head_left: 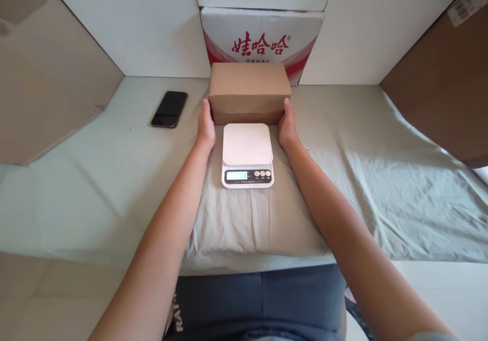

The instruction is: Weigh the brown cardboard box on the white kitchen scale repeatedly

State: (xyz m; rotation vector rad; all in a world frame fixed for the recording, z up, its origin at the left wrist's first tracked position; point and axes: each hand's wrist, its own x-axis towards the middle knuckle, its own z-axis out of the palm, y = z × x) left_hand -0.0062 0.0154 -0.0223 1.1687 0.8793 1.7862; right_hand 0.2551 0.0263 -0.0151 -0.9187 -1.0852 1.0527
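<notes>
A closed brown cardboard box (249, 84) is between my two hands, just behind the scale. My left hand (206, 125) presses its left end, thumb at the front corner and the other fingers hidden. On the right end, my right hand (287, 125) grips in the same way, its thumb near the top corner. In front of the box lies a white digital kitchen scale (247, 145) with a bare platform. Its small display (237, 175) is lit, but the reading is too small to make out.
A black smartphone (170, 109) lies left of the box on the pale green cloth (114, 178). Behind stands a white carton (263, 26) with red lettering. Large brown cardboard panels (49, 66) flank the left side and another panel (442, 87) the right.
</notes>
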